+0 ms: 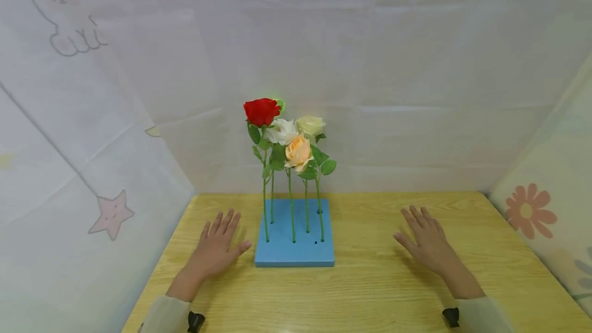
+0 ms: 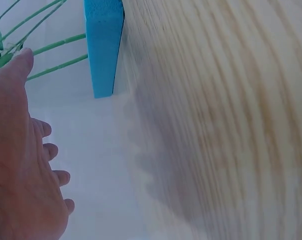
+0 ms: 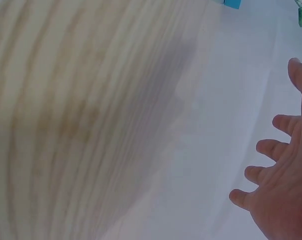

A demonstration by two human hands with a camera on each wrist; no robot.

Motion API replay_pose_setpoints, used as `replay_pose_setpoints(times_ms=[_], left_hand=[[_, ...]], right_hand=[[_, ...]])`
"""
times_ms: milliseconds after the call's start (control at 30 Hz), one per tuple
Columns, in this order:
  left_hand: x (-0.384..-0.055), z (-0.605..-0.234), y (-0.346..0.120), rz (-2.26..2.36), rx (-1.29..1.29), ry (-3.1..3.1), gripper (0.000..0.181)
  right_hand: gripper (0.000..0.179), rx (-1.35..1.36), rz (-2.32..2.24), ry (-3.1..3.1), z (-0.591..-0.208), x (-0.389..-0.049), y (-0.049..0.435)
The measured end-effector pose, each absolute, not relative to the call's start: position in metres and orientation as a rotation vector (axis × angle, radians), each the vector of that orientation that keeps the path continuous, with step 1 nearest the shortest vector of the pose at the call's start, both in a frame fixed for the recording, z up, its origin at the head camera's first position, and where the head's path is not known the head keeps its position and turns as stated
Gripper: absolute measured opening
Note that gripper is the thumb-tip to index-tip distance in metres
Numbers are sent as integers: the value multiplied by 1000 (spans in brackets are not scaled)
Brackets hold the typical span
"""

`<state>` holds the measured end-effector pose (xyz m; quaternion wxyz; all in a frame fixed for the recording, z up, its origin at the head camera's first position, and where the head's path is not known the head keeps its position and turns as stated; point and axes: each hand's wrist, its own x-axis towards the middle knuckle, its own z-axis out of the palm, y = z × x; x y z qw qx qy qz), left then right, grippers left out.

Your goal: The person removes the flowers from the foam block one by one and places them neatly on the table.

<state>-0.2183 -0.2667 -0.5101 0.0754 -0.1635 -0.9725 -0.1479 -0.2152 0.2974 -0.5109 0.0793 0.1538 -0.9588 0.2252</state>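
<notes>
Could knock roses [image 1: 283, 131] above blue base [image 1: 282, 254] by sweeping left hand [image 1: 217, 247] or right hand [image 1: 427, 244], both splayed empty, inward.

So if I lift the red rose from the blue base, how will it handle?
The red rose may feel top-heavy, as its broad bloom sits on a thin stem. That stem is probably fairly stiff: it stands nearly straight in the blue base. Its leaves could snag the white rose crowding close beside it.

I find a screened booth: pale sheeting [image 1: 351, 66], printed with a rabbit [image 1: 69, 12] and star [image 1: 112, 215], flanks my wood-grained worktop [image 1: 370, 292].
</notes>
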Motion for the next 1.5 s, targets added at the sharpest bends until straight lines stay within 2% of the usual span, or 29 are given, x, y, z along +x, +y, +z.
replay_pose_setpoints(times_ms=[867,1500], left_hand=[[-214,-526,-240,-427,-549,-2936,89],[-216,-534,-227,-469,-595,-2923,88]], right_hand=[[74,570,796,-2801,-514,-229,246],[68,534,1040,-2729,-510,-242,214]])
